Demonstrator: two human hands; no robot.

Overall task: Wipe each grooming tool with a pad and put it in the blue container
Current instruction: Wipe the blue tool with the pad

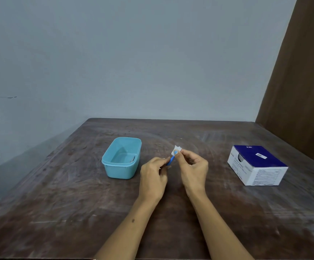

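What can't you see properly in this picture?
- The blue tool, head view: only a short stretch shows; the left hand hides its handle and the white pad in the right hand wraps its tip.
- Something metal inside the blue container: mostly behind the wall, too small to name.
- Print on the box: too small and blurred to read.

- Pretty dim, flat indoor light, no hard glare anywhere.
- Soft shadow falls left of the table (58,212) onto the wall (133,53).
- Whole shot's a bit soft, with wide-angle bending at the edges.
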